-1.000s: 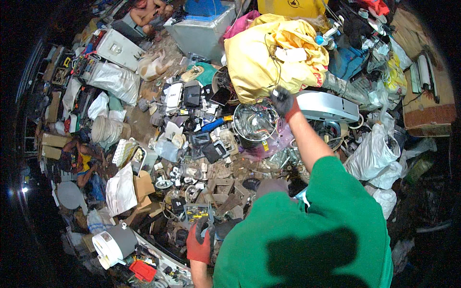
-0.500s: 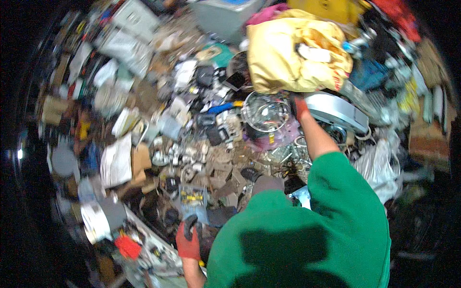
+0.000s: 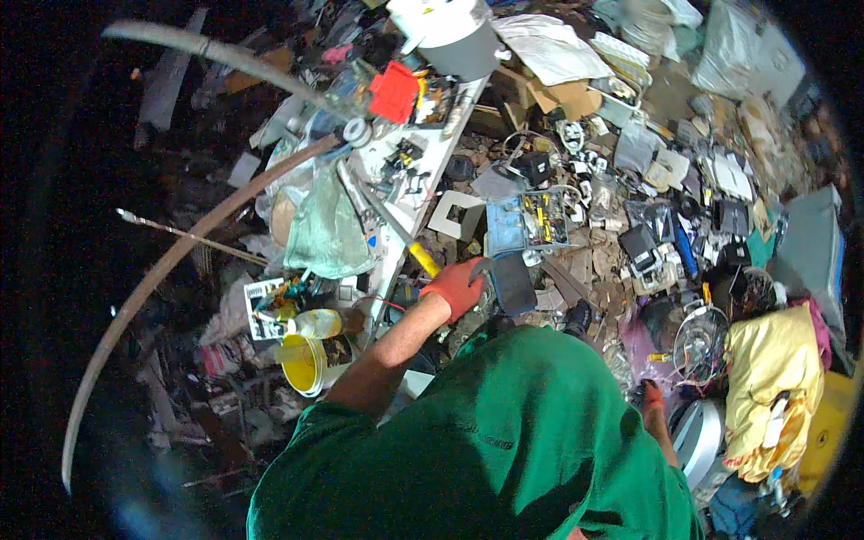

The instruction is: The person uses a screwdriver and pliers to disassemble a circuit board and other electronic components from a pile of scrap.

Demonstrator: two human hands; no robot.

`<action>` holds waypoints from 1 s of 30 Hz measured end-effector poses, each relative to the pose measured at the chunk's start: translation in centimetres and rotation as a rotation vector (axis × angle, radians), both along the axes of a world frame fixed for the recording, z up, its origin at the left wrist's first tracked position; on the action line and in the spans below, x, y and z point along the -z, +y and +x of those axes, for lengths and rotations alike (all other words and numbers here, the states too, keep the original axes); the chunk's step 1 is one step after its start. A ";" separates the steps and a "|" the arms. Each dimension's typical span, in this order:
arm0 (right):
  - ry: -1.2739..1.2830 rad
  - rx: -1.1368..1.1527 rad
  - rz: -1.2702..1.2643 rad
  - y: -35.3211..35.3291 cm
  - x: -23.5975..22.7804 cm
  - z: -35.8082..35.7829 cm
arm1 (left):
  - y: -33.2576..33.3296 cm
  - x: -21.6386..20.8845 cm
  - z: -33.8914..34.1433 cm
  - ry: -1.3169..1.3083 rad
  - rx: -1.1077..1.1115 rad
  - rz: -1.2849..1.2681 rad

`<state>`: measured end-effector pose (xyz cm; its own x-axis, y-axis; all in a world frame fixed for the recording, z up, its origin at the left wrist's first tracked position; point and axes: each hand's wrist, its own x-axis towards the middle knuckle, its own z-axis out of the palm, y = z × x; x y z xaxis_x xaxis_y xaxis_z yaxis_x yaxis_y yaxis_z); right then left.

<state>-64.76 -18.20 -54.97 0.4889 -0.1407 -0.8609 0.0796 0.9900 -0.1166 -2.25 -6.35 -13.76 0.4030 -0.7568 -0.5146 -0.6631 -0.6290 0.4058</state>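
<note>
My left hand [image 3: 454, 290], in a red glove with dark fingers, is closed round the yellow handle end of a long metal-shafted tool [image 3: 419, 256]; its exact kind does not show. The tool's grey shaft lies slantwise over a white bench [image 3: 438, 175]. Just right of that hand is a dark flat pad [image 3: 515, 283], below a light-blue tray [image 3: 507, 225] with yellow-handled pieces in it. On the right, my gloved right hand [image 3: 652, 396] reaches down beside a purple plastic sheet [image 3: 643, 346] and a round clear bowl-like thing [image 3: 700, 342]. Its fingers are mostly hidden.
A yellow bag [image 3: 778, 378] and a silver curved casing [image 3: 698, 443] lie beyond my right arm. Left are a yellow bucket [image 3: 315, 382], a green translucent sheet [image 3: 328, 229] and a long curved pipe [image 3: 135, 310]. A grey-white bucket [image 3: 459, 58] stands far off. Mixed scrap covers the ground.
The view has swung left, bringing in the bench and the long pipe. My left hand has closed from an open pose onto the yellow handle. My right hand now shows lower beside the purple sheet.
</note>
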 end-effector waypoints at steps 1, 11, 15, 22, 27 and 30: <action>0.159 -0.050 -0.255 -2.8 -0.3 -2.2 | 1.1 0.4 0.1 -0.108 -0.036 0.002; 1.087 -0.593 -1.238 -12.6 -8.6 5.3 | 15.1 0.6 21.0 -0.674 -0.379 -0.010; 0.544 -0.259 -0.543 -2.9 -12.2 20.7 | 14.0 2.3 27.1 -0.650 -0.015 0.224; 0.371 -0.840 -1.154 7.6 -10.7 28.0 | 15.8 5.4 34.1 -0.649 0.581 0.721; 0.110 -0.560 -0.582 9.0 -7.4 18.2 | 18.9 4.5 38.6 -0.585 0.554 0.869; 0.442 -0.794 -0.690 9.9 -9.3 14.3 | 18.8 5.3 39.4 -0.501 0.187 0.543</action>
<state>-50.43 -8.31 -45.70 0.3247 -0.4372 -0.8387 -0.7237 0.4561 -0.5179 37.19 12.45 -19.01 0.5761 -0.5283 -0.6237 -0.8018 -0.5133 -0.3059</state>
